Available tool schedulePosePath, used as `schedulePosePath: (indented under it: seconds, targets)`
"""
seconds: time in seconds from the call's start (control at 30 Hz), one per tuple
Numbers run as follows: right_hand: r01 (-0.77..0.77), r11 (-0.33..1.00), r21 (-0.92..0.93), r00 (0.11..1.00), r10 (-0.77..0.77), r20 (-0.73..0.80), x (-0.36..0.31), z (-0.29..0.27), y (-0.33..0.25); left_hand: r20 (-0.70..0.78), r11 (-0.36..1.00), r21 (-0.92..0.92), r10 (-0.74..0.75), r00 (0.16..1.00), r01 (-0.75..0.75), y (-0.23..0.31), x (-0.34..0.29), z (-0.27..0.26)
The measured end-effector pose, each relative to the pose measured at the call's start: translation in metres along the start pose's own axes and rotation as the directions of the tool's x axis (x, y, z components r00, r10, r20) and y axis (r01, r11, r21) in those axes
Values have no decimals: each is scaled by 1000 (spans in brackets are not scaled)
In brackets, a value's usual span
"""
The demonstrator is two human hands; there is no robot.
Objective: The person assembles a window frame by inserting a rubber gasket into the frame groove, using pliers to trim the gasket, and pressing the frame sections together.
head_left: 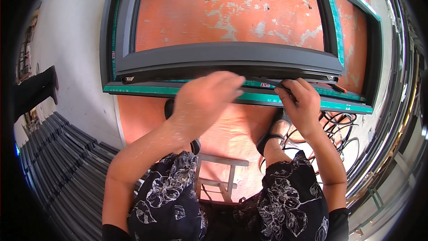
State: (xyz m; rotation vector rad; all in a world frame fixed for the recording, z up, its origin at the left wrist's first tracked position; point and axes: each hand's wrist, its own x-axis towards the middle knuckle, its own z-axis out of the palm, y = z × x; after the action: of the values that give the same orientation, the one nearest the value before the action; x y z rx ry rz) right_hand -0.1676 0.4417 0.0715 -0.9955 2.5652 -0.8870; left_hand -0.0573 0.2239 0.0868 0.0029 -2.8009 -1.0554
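Observation:
A dark grey window sash (pixel 232 54) lies tilted inside a larger outer window frame (pixel 133 90) that is edged with green protective film. My left hand (pixel 203 98) is over the sash's near edge, smeared by motion, so its grip does not show. To the right, my right hand (pixel 299 102) is closed, thumb and fingers pinched on a thin black strip (pixel 266 81) that runs along the sash's near edge. Where the strip goes beneath my left hand is hidden. Beside my right hand, a small tool with an orange end (pixel 339 88) rests on the outer frame.
Black cord-like strip (pixel 339 129) lies in loose coils on the floor near my right foot. A small stool frame (pixel 223 160) stands between my legs. Stacked grey profiles (pixel 67 169) fill the left, and long bars (pixel 401 62) line the right. Another person's dark-clothed leg (pixel 35 89) shows at far left.

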Motion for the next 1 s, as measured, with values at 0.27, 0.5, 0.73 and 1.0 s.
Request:
schedulePosePath:
  seconds: [0.27, 0.5, 0.73, 1.0]
  targets:
    - [-90, 970, 225, 996, 87, 25, -6, -1, 0, 46, 993, 104, -69, 997, 64, 12, 16, 36]
    - [73, 994, 83, 987, -61, -146, -5, 7, 8, -50, 987, 113, -112, 992, 117, 20, 17, 47]
    - [92, 987, 131, 983, -69, -170, -6, 9, 9, -99, 982, 99, -149, 984, 159, 27, 17, 51]
    - [140, 987, 84, 987, -131, -98, -20, -4, 21, -79, 991, 47, -117, 990, 121, 28, 20, 54]
